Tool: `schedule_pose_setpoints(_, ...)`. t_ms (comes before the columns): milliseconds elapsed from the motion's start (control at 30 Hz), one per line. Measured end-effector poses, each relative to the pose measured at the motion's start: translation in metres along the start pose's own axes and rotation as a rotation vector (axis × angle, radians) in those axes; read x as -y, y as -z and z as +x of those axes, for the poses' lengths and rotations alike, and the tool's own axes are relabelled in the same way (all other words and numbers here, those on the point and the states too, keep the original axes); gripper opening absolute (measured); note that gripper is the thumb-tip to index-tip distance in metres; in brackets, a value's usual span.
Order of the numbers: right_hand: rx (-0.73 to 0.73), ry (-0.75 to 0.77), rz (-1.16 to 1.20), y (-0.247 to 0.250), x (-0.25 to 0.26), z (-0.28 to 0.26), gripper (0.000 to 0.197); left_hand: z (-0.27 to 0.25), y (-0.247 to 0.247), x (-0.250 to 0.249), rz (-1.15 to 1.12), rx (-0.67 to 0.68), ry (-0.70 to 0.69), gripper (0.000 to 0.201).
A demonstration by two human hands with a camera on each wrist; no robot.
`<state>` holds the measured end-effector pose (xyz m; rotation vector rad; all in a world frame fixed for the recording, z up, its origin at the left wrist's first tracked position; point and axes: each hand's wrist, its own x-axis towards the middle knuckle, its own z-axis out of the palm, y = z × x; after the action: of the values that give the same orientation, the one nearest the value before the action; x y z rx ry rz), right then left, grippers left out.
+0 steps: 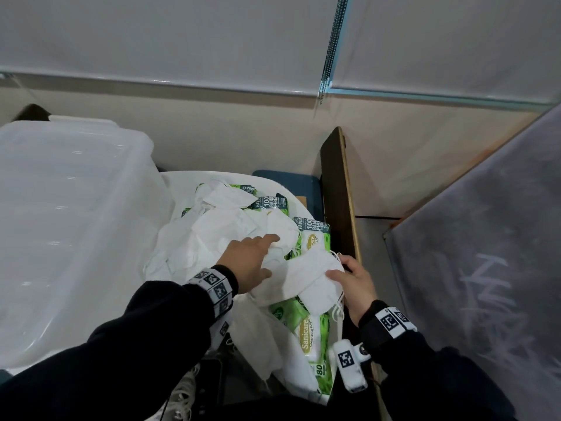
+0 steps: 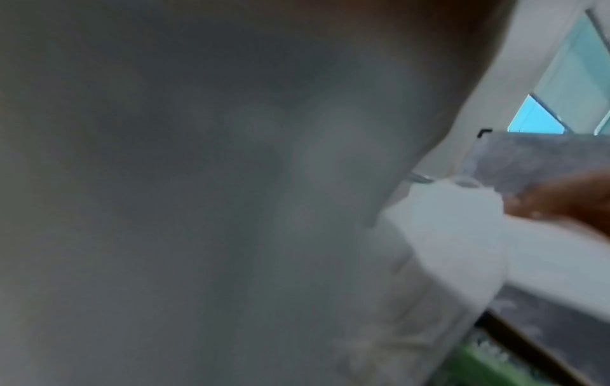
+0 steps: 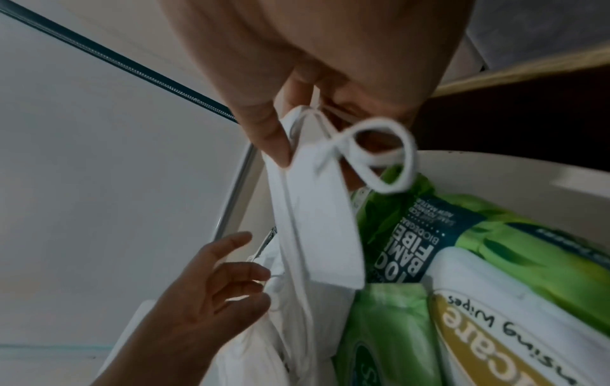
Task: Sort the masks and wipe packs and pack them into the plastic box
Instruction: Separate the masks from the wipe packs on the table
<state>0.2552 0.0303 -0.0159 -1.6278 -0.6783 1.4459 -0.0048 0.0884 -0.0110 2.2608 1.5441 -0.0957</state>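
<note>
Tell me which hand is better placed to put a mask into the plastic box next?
The right hand: it already pinches a mask. The left hand, though nearer the plastic box, only rests open on the pile.

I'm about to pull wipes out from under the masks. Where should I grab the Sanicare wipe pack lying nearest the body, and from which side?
Take the Sanicare wipe pack by its long edges, across the narrow width, coming from above at its near end. That end lies bare; the far end is tucked under the white mask that the right hand holds. The left hand is free, resting on the mask pile.
</note>
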Motion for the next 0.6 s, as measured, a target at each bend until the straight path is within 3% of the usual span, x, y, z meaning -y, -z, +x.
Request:
schedule_pose_setpoints(100,0.068,-0.02,-0.039,-0.003,-0.003,0.0,0.04,0.005,-0.011,0.0,0.175,0.026,0.048,0.069)
schedule_pose_setpoints(233,0.135,0.014,-0.17,-0.004,-0.003,-0.005,0.057,0.014,-0.011,0.011,0.211,0.164,0.076,0.069)
schedule_pose_setpoints(333,0.142,0.04,-0.192,-0.003,0.003,-0.01,0.061,0.019,-0.003,0.014,0.153,0.197,0.113,0.053)
schedule_pose_setpoints(433,0.177,0.055,-0.213,-0.004,0.011,-0.012,0.053,0.021,0.007,0.019,0.102,0.2,0.12,0.032)
schedule_pose_setpoints(600,0.257,-0.034,-0.16,-0.016,0.011,-0.009,0.039,0.018,0.003,0.013,0.092,0.282,0.071,0.069)
